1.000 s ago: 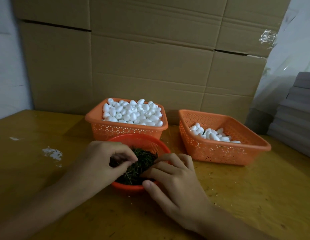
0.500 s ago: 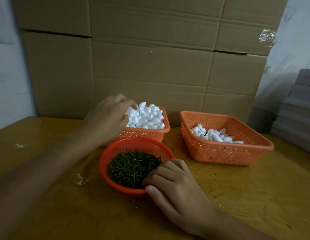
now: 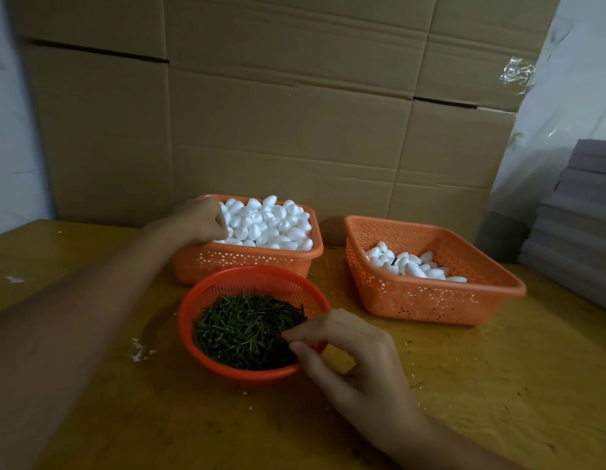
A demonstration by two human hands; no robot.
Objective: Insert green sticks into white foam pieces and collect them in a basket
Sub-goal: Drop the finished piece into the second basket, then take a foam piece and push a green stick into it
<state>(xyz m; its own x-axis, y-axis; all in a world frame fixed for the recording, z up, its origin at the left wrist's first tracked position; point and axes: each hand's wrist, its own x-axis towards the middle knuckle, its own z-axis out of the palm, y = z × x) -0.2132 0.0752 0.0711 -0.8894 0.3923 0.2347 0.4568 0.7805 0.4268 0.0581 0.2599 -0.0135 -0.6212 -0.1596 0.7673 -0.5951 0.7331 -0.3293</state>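
left hand (image 3: 201, 220): we see it reached out to the left rear, fingers curled down into the foam at the near-left corner of the back basket. We cannot tell if it grips a piece.
back basket: square orange perforated plastic basket (image 3: 247, 257), heaped with white egg-shaped foam pieces (image 3: 271, 222).
front basket: round red mesh plastic basket (image 3: 257, 281), just in front of the square one, nearest to us. It holds a pile of short dark green sticks (image 3: 244, 329).
right hand (image 3: 349, 351): over the round basket's right rim, fingers curled. Index tip and thumb tip sit nearly together, on the sticks. We cannot tell if a stick is pinched between them.
hands: well apart, one per basket.
collecting basket: second orange perforated plastic basket (image 3: 427, 300), to the right. A small batch of foam pieces lies in its far-left part. We see a green stub on one.
support: yellow wooden table (image 3: 498, 368).
backdrop: brown cardboard boxes (image 3: 277, 113).
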